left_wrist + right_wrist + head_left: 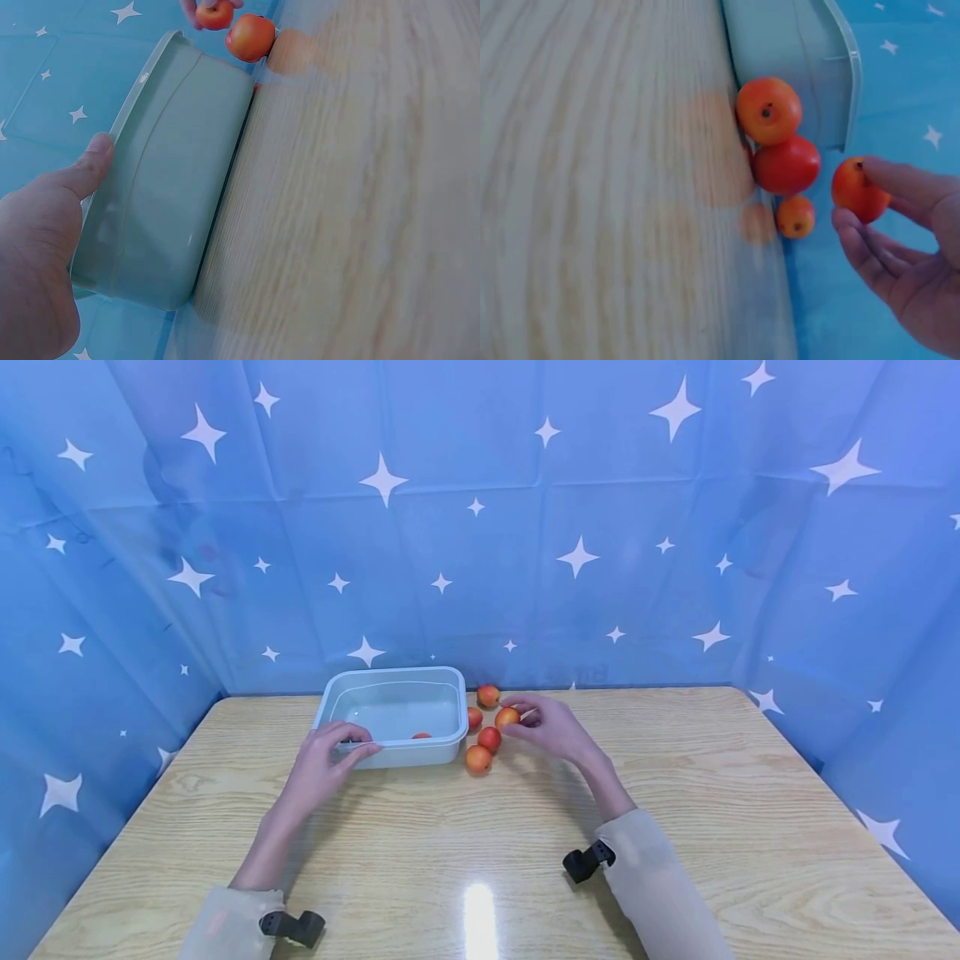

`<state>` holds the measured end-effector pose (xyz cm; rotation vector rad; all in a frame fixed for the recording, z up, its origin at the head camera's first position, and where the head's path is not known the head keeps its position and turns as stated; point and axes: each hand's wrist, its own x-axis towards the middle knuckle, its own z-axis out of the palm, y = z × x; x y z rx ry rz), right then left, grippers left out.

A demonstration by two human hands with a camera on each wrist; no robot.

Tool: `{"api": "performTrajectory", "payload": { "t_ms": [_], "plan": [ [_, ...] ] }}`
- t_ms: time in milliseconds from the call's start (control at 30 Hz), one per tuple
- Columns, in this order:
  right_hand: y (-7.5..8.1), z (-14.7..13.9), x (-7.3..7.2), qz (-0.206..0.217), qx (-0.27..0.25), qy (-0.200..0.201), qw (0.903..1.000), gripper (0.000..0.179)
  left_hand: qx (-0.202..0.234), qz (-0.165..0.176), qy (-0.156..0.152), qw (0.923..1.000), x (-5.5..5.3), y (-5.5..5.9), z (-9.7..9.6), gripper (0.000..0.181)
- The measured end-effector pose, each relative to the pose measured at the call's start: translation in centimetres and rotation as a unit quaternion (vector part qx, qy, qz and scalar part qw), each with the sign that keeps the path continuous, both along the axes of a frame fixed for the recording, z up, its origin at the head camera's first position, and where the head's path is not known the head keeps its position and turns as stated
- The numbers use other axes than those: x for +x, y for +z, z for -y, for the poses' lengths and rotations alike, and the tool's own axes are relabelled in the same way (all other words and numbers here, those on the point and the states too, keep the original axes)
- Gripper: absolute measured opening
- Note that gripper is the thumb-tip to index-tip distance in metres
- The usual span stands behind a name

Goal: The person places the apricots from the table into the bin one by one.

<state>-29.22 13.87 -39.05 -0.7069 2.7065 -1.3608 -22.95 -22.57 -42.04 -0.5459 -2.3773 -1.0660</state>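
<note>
A pale blue-green plastic tub [408, 753] stands at the back of the table, left of centre. My left hand [330, 760] pinches its near rim at the left, thumb outside, as the left wrist view shows. Inside, one orange-red fruit [422, 736] peeks above the near wall; the rest of the floor is partly hidden. With thumb and fingertips my right hand [551, 727] holds a round, apple-like orange-red fruit [857, 190], raised off the table. Close by, between that hand and the tub, lie a red fruit [489, 739], an orange fruit [478, 759] and others.
Another fruit [487, 696] lies near the table's back edge, and one more [475, 718] sits against the tub's right side. A blue curtain [480, 543] with white stars hangs behind the wooden table [675, 827]. Black wrist cameras [588, 861] sit on both sleeves.
</note>
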Motion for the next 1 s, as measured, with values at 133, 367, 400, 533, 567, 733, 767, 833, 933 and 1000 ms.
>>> {"api": "performTrajectory", "payload": {
  "t_ms": [133,367,400,533,567,733,767,833,933,1000],
  "plan": [
    [0.4,0.4,0.0,-0.019,0.006,0.003,0.9998,0.043,-0.001,-0.001,0.000,1.0000,-0.1,0.0,0.0,0.008],
    [1.2,1.3,0.3,-0.039,0.007,0.009,0.9992,0.043,-0.003,0.001,-0.003,1.0000,-0.1,0.1,-0.1,0.007],
    [1.3,1.5,0.4,-0.042,0.008,0.010,0.9991,0.044,-0.004,0.001,-0.003,1.0000,-0.1,0.1,-0.1,0.007],
    [1.8,2.1,0.4,-0.049,0.010,0.020,0.9986,0.043,-0.005,-0.002,-0.003,1.0000,-0.1,0.1,-0.1,0.007],
    [2.0,2.2,0.4,-0.051,0.012,0.022,0.9984,0.043,-0.005,-0.004,-0.003,1.0000,-0.1,0.1,-0.1,0.007],
    [2.6,3.0,0.5,-0.067,0.012,0.032,0.9972,0.041,-0.004,-0.010,-0.004,0.9999,-0.1,0.0,0.0,0.009],
    [2.7,3.2,0.4,-0.073,0.012,0.035,0.9967,0.041,-0.004,-0.011,-0.004,0.9999,-0.1,0.0,0.0,0.009],
    [3.0,3.5,0.4,-0.082,0.011,0.041,0.9957,0.042,-0.003,-0.010,-0.005,0.9999,-0.1,0.0,0.0,0.009],
    [3.2,4.0,0.2,-0.092,0.007,0.050,0.9945,0.042,-0.003,-0.008,-0.004,1.0000,-0.1,0.0,0.0,0.008],
    [3.3,4.4,0.1,-0.090,0.001,0.058,0.9942,0.041,-0.004,-0.007,-0.003,1.0000,-0.1,0.0,0.0,0.008]
  ]
}}
